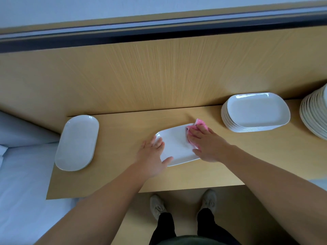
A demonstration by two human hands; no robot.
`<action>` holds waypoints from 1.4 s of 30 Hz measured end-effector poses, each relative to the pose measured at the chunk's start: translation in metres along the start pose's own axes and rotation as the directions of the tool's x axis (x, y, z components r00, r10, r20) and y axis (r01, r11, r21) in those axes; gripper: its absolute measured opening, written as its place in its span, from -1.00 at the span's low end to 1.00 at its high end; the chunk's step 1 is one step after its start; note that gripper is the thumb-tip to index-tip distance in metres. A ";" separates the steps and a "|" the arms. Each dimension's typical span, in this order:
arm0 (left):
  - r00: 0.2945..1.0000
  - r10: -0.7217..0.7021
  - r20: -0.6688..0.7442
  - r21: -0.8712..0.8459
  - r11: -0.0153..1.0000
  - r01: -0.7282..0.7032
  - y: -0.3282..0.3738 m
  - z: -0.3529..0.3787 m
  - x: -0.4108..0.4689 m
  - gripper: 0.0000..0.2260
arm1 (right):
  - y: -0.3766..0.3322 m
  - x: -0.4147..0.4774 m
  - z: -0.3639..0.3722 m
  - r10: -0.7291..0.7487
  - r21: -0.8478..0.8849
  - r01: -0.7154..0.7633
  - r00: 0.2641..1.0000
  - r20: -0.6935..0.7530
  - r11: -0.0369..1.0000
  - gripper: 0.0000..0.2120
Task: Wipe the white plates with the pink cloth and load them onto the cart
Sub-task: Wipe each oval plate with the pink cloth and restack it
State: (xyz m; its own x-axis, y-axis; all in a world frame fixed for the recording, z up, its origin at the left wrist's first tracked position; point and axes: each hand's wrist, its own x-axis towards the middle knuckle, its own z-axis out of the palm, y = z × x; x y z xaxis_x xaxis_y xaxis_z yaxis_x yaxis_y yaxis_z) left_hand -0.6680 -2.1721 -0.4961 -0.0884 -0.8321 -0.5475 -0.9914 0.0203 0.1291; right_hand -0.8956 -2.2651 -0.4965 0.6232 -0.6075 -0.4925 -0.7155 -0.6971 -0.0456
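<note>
A white rectangular plate (175, 145) lies flat on the wooden table (123, 174) in front of me. My left hand (153, 156) rests on the plate's left edge with straight fingers, steadying it. With flat fingers, my right hand (206, 144) presses a pink cloth (198, 125) onto the plate's right side. Most of the cloth is hidden under that hand.
A stack of white rectangular plates (256, 112) stands at the right. Further right, at the frame edge, is a taller stack of round plates (315, 114). A white oval plate (77, 142) lies at the table's left end. A wooden wall panel (159, 71) backs the table.
</note>
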 end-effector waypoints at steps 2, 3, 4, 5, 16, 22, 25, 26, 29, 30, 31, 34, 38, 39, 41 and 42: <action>0.999 0.025 0.026 0.055 0.998 -0.027 -0.002 0.000 -0.001 -0.18 | -0.001 -0.004 -0.002 -0.027 -0.017 0.028 0.998 0.064 0.999 -0.24; 0.999 0.030 0.027 0.078 0.996 -0.032 -0.003 0.000 -0.001 -0.15 | -0.002 -0.007 -0.002 -0.039 -0.030 0.041 0.997 0.069 0.999 -0.21; 0.999 0.030 0.027 0.089 0.996 -0.032 -0.004 0.000 -0.001 -0.14 | -0.002 -0.009 0.000 -0.046 -0.042 0.049 0.997 0.067 0.998 -0.20; 0.999 0.029 0.029 0.089 0.996 -0.031 -0.003 -0.001 0.000 -0.14 | -0.002 -0.012 0.001 -0.048 -0.051 0.051 0.997 0.058 0.997 -0.20; 0.999 0.005 0.040 0.111 0.994 -0.010 0.002 0.000 -0.002 -0.13 | -0.021 -0.037 0.019 0.011 0.001 -0.011 0.993 0.114 1.000 -0.28; 1.000 0.002 0.028 0.121 0.993 -0.005 0.005 -0.002 -0.003 -0.13 | -0.022 -0.041 0.032 -0.009 0.019 0.007 0.992 0.129 1.000 -0.38; 1.000 -0.007 0.019 0.125 0.992 0.005 0.007 -0.001 -0.003 -0.13 | -0.020 -0.039 0.036 -0.060 -0.065 0.067 0.993 0.104 0.996 -0.40; 1.000 -0.014 0.019 0.121 0.993 0.011 0.008 -0.001 -0.003 -0.13 | -0.020 -0.039 0.035 -0.074 -0.096 0.081 0.994 0.081 0.992 -0.47; 1.000 -0.026 0.014 0.121 0.992 0.025 0.009 0.000 -0.004 -0.14 | -0.025 -0.037 0.021 -0.055 -0.166 0.068 0.995 0.080 0.984 -0.64; 0.999 -0.029 0.012 0.126 0.992 0.027 0.009 0.000 -0.004 -0.15 | -0.027 -0.035 0.015 -0.033 -0.171 0.051 0.993 0.110 0.984 -0.62; 0.999 -0.033 0.013 0.130 0.991 0.031 0.009 0.000 -0.004 -0.15 | -0.029 -0.033 0.009 -0.020 -0.168 0.044 0.990 0.140 0.985 -0.57; 0.999 -0.045 0.014 0.141 0.989 0.043 0.011 0.000 -0.004 -0.15 | -0.021 -0.034 0.003 0.004 0.020 -0.008 0.979 0.206 1.000 -0.46; 1.000 -0.026 0.000 0.140 0.990 0.025 0.011 0.000 -0.007 -0.16 | 0.002 -0.049 0.022 -0.087 0.200 0.131 0.973 -0.212 0.971 -0.62; 1.000 -0.013 -0.008 0.131 0.991 0.014 0.011 0.000 -0.010 -0.17 | 0.008 -0.052 0.024 -0.107 0.201 0.168 0.954 -0.279 0.965 -0.63; 0.999 0.030 -0.031 0.127 0.992 -0.026 0.010 0.002 -0.017 -0.25 | 0.012 -0.056 0.020 -0.126 0.180 0.195 0.933 -0.338 0.964 -0.64; 0.998 0.053 -0.044 0.129 0.991 -0.047 0.008 0.005 -0.022 -0.33 | 0.014 -0.056 0.018 -0.121 0.173 0.194 0.925 -0.359 0.966 -0.62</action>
State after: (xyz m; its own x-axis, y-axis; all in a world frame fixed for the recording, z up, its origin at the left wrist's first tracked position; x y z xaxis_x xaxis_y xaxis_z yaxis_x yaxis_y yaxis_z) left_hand -0.6748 -2.1513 -0.4869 -0.1368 -0.8533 -0.5032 -0.9903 0.1308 0.0474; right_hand -0.9458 -2.2342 -0.4853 0.7766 -0.6146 -0.1382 -0.6251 -0.7246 -0.2901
